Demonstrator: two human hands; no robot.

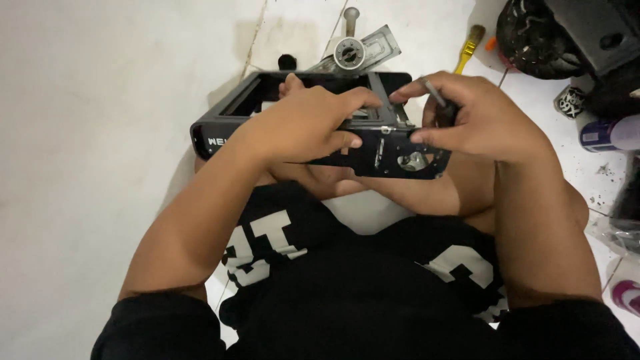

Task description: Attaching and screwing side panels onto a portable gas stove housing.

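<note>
A black, open, box-shaped metal housing rests on my lap over the white tiled floor. My left hand grips its near wall, fingers curled over the top edge. A black plate with round holes forms the housing's near right side. My right hand pinches a small dark tool with a thin metal shaft at the plate's top edge, thumb pressed against the plate.
A grey metal part with a round knob lies on the floor behind the housing. A yellow-handled brush lies at the upper right, near black equipment and a spray can. My black shorts fill the bottom.
</note>
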